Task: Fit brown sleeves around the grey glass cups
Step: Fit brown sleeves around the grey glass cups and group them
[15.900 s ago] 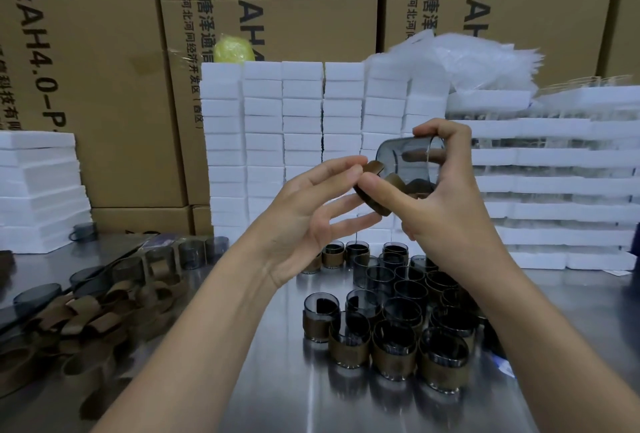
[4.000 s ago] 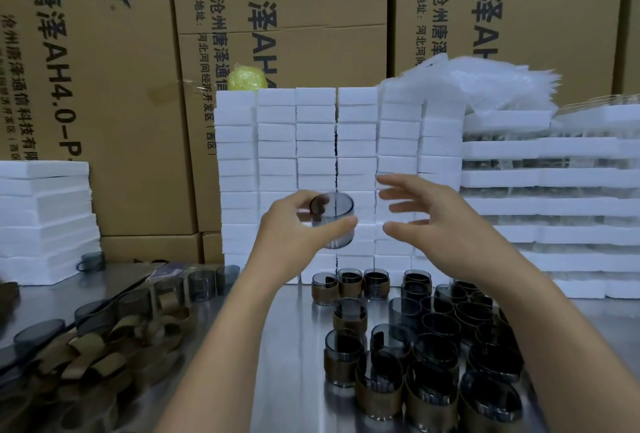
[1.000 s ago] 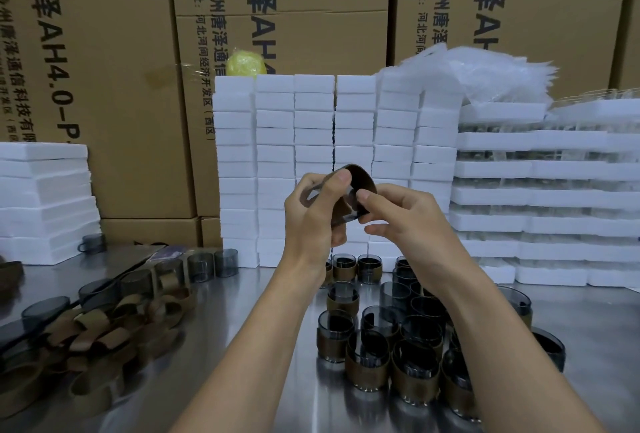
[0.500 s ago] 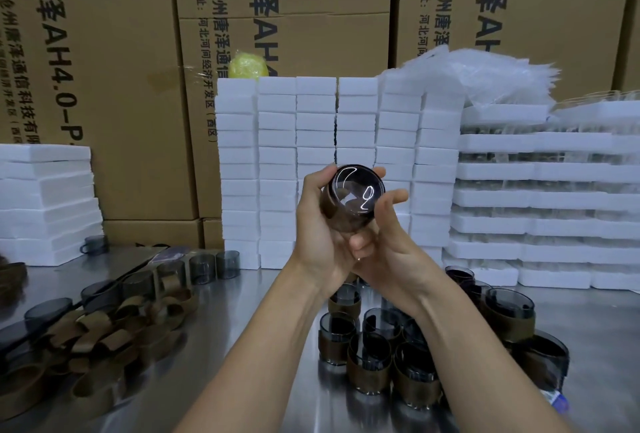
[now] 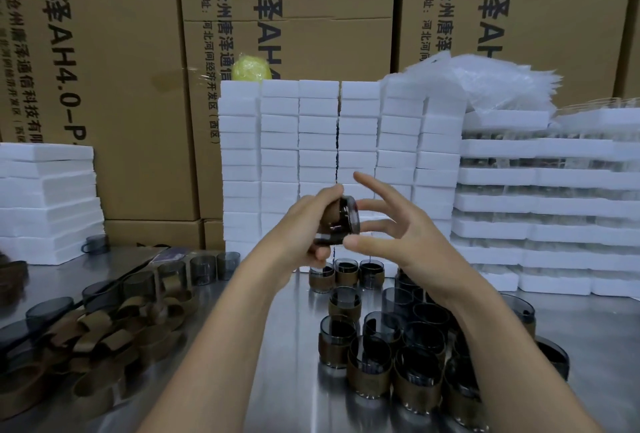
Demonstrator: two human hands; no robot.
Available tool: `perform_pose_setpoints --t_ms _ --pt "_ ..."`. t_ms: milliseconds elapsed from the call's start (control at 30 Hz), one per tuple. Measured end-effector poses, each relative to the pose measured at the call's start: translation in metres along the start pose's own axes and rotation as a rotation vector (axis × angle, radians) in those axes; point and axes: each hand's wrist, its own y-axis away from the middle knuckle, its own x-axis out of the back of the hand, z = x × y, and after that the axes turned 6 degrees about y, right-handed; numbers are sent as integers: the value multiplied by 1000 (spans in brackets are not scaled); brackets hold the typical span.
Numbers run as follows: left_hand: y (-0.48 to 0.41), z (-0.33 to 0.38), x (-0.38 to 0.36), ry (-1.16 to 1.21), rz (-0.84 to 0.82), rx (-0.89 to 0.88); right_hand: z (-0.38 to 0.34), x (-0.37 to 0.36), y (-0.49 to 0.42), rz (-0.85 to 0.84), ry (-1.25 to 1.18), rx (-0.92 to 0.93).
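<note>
Grips sleeved cup (image 5: 341,223) sideways in left hand (image 5: 304,224). Holds right hand (image 5: 398,238) just beside it, fingers (image 5: 372,205) spread wide.

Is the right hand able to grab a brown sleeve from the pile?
Probably, but awkwardly: the right hand is open, yet the left hand, gripping the sleeved cup, and its forearm lie between it and the sleeve pile.
</note>
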Motion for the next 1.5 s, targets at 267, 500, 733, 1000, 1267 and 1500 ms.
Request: perform_pose_setpoints --t_ms 267,500,733,1000,1267,1500 --pt "2 8 13 83 1 -199 -8 -17 -8 192 -274 46" --pt "9 0 -8 153 -51 -326 -11 -25 -10 308 -265 49" --pt "5 -10 -31 433 -94 -317 -7 -38 -10 417 -159 150" --pt "3 -11 -38 482 -171 -446 -9 -45 -9 435 -120 178" --pt "2 -15 -42 361 -45 -557 -7 -54 -10 411 -2 299" --pt "2 -21 -42 241 36 -694 -8 -56 -10 453 92 337"
